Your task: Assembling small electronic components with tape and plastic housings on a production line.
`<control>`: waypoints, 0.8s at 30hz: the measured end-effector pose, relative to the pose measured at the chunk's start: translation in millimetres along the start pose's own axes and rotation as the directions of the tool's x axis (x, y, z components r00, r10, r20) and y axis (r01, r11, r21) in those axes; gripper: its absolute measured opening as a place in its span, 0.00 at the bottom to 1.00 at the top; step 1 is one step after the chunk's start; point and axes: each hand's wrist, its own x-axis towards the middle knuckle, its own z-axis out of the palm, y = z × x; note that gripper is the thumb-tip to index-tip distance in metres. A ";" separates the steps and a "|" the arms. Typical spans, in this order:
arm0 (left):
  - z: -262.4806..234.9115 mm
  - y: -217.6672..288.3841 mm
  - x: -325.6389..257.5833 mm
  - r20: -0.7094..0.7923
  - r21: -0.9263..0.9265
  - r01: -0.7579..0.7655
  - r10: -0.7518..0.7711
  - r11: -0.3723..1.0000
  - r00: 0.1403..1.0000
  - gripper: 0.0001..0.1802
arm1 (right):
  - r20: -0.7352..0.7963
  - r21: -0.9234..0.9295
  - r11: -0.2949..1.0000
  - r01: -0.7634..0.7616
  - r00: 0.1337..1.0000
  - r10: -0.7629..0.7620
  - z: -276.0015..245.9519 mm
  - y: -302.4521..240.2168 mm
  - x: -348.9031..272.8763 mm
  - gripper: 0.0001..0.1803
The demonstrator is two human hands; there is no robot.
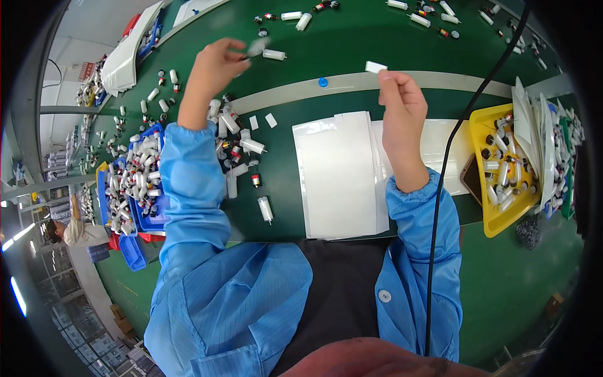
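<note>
My left hand [217,64] is over the far-left bench, its fingertips at a small whitish piece with a dark end [258,46]. Motion blurs that piece, and its exact kind does not show. Just right of it lies a white cylinder [274,55] with a thin pin. My right hand [402,103] pinches a small white rectangular piece [375,66] between thumb and fingers, above the pale strip. Below, between my forearms, white sheets [342,179] lie on the green table. Two more small white rectangles [271,120] rest beside a heap of white cylinders [231,123].
A blue bin [154,217] full of cylinders stands left, a yellow tray [495,226] with more on the right. A black cable [445,157] hangs in front of my right arm. On the pale strip [358,85] sits a blue knob [323,82]. Another person [85,234] is far left.
</note>
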 end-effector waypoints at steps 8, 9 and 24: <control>47.8 -2.0 82.6 -0.059 0.308 -0.274 0.306 0.911 0.950 0.34 | 0.025 -0.016 0.991 0.131 0.991 -0.131 12.5 -1.4 -9.6 0.05; 66.6 7.9 104.3 -0.019 0.286 -0.239 0.255 0.928 0.967 0.34 | 0.023 -0.018 0.991 0.133 0.991 -0.133 11.0 1.1 -9.6 0.06; 73.2 102.1 -5.9 -0.112 -0.974 -0.117 0.038 0.195 0.993 0.19 | 0.284 -0.383 0.750 0.540 0.841 -0.460 11.0 8.8 -14.3 0.37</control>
